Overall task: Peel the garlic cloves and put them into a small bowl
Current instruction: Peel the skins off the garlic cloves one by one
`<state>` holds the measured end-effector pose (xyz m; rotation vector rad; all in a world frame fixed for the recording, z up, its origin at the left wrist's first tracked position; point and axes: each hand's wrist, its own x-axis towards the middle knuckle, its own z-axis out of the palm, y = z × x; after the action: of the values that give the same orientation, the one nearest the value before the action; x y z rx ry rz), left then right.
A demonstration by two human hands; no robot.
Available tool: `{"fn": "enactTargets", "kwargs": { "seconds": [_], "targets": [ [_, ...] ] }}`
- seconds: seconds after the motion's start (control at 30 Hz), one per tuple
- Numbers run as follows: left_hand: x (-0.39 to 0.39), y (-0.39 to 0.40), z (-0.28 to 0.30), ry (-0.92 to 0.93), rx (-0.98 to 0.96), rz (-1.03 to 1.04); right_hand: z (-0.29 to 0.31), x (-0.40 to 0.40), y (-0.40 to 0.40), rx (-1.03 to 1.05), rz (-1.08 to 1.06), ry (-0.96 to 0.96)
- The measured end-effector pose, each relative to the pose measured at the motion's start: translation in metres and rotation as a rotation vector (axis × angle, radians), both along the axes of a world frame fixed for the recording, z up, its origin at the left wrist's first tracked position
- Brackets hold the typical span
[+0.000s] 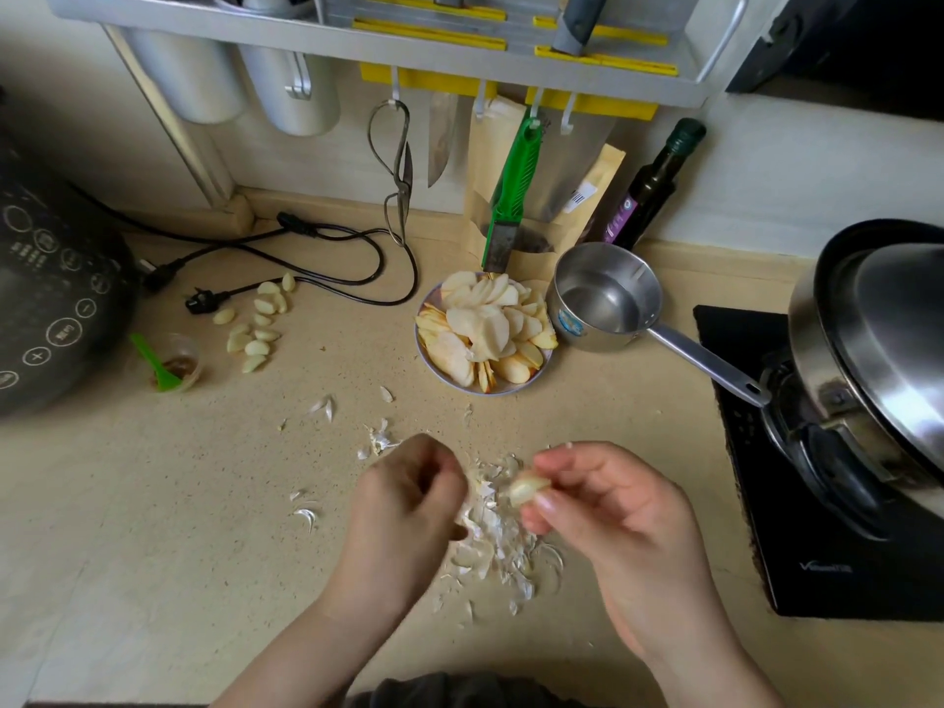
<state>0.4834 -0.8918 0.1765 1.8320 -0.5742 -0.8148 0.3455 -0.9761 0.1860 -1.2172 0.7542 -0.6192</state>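
My right hand [603,508] pinches a pale garlic clove [528,489] between thumb and fingers, just above the beige counter. My left hand [408,493] is curled close beside it, its fingertips at a strip of white skin that leads to the clove. Below both hands lies a heap of papery garlic skins [498,549]. Several peeled cloves [258,324] lie loose on the counter at the far left. No small bowl for the cloves is identifiable.
A plate of apple slices [485,334] stands mid-counter beside a small steel saucepan [605,298]. At left are a dark cooker [56,298], a plastic cup with a green spoon [173,365] and black cables [327,258]. A stove with a lidded wok [878,370] fills the right.
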Motion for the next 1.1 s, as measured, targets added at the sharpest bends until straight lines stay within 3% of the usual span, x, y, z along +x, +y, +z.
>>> {"fn": "enactTargets", "kwargs": {
  "seconds": [0.1, 0.27, 0.53, 1.1],
  "targets": [
    [0.004, 0.007, -0.004, 0.24, 0.066, -0.036, 0.002, -0.001, -0.001, 0.09, -0.003, -0.11],
    [-0.008, 0.011, 0.007, 0.697, -0.193, -0.158, 0.002, -0.001, -0.001, 0.007, 0.044, -0.064],
    [-0.013, 0.012, 0.012, 0.83, -0.131, -0.016, 0.002, 0.0, 0.005, -0.021, 0.105, -0.063],
    [-0.017, 0.011, 0.008, 0.776, -0.094, 0.034, -0.004, 0.001, 0.006, -0.049, 0.135, 0.052]
  ]
}}
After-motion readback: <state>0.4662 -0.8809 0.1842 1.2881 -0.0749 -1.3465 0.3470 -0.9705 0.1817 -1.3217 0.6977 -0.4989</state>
